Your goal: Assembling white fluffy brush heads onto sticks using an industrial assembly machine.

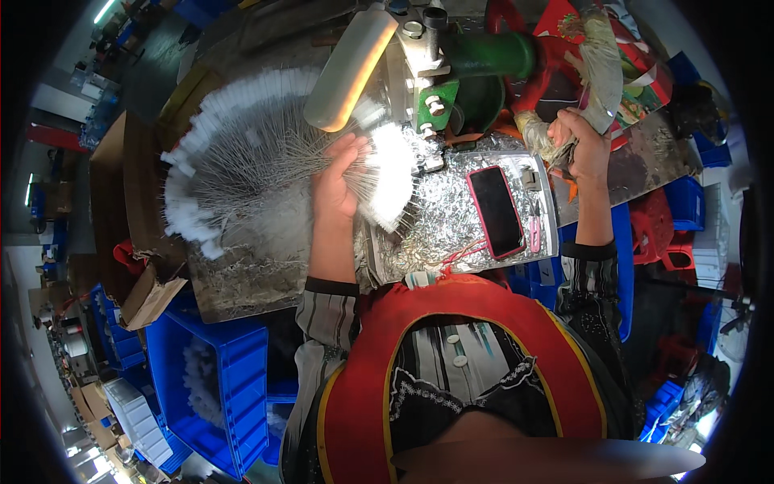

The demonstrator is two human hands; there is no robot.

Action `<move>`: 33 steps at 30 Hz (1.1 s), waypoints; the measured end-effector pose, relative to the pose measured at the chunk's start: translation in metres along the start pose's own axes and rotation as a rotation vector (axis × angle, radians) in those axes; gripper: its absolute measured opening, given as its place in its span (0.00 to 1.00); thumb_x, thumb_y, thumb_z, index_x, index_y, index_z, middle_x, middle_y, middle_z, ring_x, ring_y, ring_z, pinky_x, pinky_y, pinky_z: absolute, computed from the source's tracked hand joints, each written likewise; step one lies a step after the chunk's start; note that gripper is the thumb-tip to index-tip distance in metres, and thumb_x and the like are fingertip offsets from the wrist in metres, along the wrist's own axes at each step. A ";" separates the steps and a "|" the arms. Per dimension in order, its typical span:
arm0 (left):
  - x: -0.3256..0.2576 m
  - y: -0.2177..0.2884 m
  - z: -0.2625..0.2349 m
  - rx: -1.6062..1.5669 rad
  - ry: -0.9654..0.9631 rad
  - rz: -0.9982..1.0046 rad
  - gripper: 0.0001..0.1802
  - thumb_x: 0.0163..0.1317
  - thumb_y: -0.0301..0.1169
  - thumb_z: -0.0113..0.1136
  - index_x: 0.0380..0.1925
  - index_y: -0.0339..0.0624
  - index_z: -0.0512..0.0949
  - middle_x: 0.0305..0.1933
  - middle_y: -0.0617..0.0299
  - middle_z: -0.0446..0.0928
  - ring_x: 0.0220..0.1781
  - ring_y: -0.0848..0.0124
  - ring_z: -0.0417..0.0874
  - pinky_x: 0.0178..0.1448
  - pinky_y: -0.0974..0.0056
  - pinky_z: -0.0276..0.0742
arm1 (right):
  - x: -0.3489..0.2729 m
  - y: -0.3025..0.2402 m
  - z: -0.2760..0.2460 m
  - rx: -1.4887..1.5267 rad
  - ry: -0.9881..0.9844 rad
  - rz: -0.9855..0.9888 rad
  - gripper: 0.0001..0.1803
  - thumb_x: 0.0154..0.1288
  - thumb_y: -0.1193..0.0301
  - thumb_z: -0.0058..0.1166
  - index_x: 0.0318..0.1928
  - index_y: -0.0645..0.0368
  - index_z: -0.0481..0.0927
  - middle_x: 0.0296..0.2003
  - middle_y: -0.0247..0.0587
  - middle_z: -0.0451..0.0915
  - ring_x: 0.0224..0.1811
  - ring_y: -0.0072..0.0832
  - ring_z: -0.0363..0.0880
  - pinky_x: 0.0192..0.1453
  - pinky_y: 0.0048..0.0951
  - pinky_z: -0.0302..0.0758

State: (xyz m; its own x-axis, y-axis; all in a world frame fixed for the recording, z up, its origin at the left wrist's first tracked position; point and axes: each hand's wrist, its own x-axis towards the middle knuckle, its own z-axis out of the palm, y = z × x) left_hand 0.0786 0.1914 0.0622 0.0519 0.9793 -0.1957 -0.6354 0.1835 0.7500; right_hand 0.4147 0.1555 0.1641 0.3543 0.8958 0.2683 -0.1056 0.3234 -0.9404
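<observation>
My left hand point(339, 181) is closed on thin metal stems at the right side of a large fanned pile of white-tipped wire brushes point(250, 153). How many stems it holds I cannot tell. Beside it, under a bright lamp point(351, 68), more white tips point(389, 181) glare strongly. My right hand point(582, 145) is wrapped round the lower part of a lever bound in pale wrapping point(603, 73), on the right of a green hand press point(488, 55). The press's working point, near the metal block point(431, 153), is partly lost in glare.
A foil-covered board point(435, 234) lies before me with a red-cased phone point(496, 211) and a small pink-handled tool point(534, 232). A cardboard box point(133, 185) stands left of the pile. Below it sits a blue bin point(246, 387) with white pieces inside. Red stools point(649, 222) stand at right.
</observation>
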 end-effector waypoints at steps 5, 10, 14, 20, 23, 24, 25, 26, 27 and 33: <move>-0.002 0.003 0.010 -0.017 0.044 0.018 0.17 0.52 0.17 0.51 0.44 0.30 0.70 0.44 0.46 0.75 0.42 0.64 0.78 0.45 0.65 0.75 | 0.002 -0.012 0.001 -0.021 -0.010 0.056 0.07 0.47 0.79 0.52 0.15 0.64 0.72 0.10 0.37 0.67 0.14 0.27 0.68 0.22 0.27 0.66; 0.002 0.001 0.009 -0.041 0.068 0.028 0.17 0.51 0.17 0.51 0.44 0.29 0.69 0.43 0.46 0.75 0.42 0.64 0.78 0.44 0.65 0.75 | 0.005 -0.021 0.005 -0.083 -0.014 0.110 0.07 0.47 0.78 0.52 0.16 0.63 0.71 0.11 0.38 0.67 0.14 0.27 0.69 0.23 0.26 0.66; -0.001 0.002 0.011 -0.071 0.066 0.045 0.16 0.51 0.17 0.51 0.44 0.28 0.69 0.43 0.46 0.75 0.41 0.65 0.78 0.43 0.66 0.76 | -0.006 0.011 0.006 -0.018 -0.016 -0.097 0.07 0.49 0.78 0.51 0.17 0.65 0.71 0.11 0.38 0.67 0.15 0.26 0.68 0.24 0.26 0.67; -0.008 0.014 0.023 0.189 -0.013 -0.044 0.16 0.52 0.19 0.53 0.43 0.29 0.70 0.39 0.49 0.77 0.36 0.67 0.79 0.36 0.70 0.74 | -0.005 0.036 -0.001 -0.002 -0.081 -0.291 0.08 0.50 0.80 0.49 0.16 0.66 0.71 0.11 0.38 0.67 0.14 0.26 0.68 0.27 0.26 0.68; -0.005 0.012 0.013 0.165 -0.052 -0.013 0.16 0.52 0.20 0.53 0.43 0.30 0.70 0.38 0.50 0.78 0.38 0.67 0.79 0.34 0.71 0.73 | -0.001 0.011 0.002 0.037 -0.033 -0.050 0.10 0.48 0.80 0.50 0.13 0.63 0.70 0.10 0.38 0.67 0.13 0.26 0.67 0.23 0.27 0.66; -0.002 0.010 0.009 0.096 -0.090 0.003 0.16 0.52 0.20 0.53 0.43 0.31 0.70 0.39 0.50 0.77 0.39 0.67 0.79 0.35 0.71 0.74 | -0.001 0.005 0.004 0.037 -0.029 -0.050 0.10 0.48 0.80 0.50 0.13 0.63 0.70 0.10 0.38 0.67 0.13 0.26 0.67 0.23 0.27 0.66; -0.002 0.009 0.004 0.098 -0.092 0.000 0.16 0.52 0.20 0.53 0.43 0.31 0.70 0.39 0.50 0.77 0.39 0.67 0.79 0.35 0.71 0.74 | -0.002 -0.002 0.008 0.020 -0.020 -0.012 0.10 0.48 0.80 0.50 0.13 0.62 0.70 0.10 0.37 0.67 0.13 0.26 0.67 0.22 0.27 0.66; -0.003 0.006 0.003 0.054 -0.081 0.018 0.16 0.52 0.20 0.53 0.43 0.31 0.70 0.40 0.50 0.77 0.39 0.67 0.79 0.35 0.71 0.74 | -0.002 -0.010 0.011 -0.001 -0.013 0.025 0.10 0.48 0.80 0.50 0.13 0.62 0.70 0.10 0.37 0.66 0.13 0.26 0.67 0.22 0.26 0.66; -0.003 0.004 0.003 0.008 -0.069 0.036 0.17 0.51 0.20 0.53 0.44 0.31 0.70 0.41 0.50 0.77 0.40 0.67 0.79 0.36 0.70 0.75 | -0.001 -0.012 0.010 0.001 0.005 0.051 0.09 0.48 0.80 0.50 0.14 0.62 0.70 0.10 0.36 0.66 0.13 0.26 0.67 0.21 0.26 0.65; -0.004 0.005 0.009 0.002 -0.030 0.037 0.19 0.49 0.17 0.51 0.45 0.32 0.69 0.44 0.50 0.75 0.41 0.66 0.79 0.37 0.71 0.76 | 0.000 -0.003 0.000 0.009 -0.016 0.021 0.08 0.48 0.80 0.51 0.15 0.63 0.71 0.10 0.36 0.67 0.13 0.26 0.68 0.21 0.26 0.66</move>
State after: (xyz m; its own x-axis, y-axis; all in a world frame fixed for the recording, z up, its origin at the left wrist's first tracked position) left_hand 0.0820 0.1893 0.0719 0.0514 0.9874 -0.1494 -0.6358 0.1477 0.7576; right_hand 0.4149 0.1543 0.1673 0.3370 0.9071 0.2523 -0.1207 0.3074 -0.9439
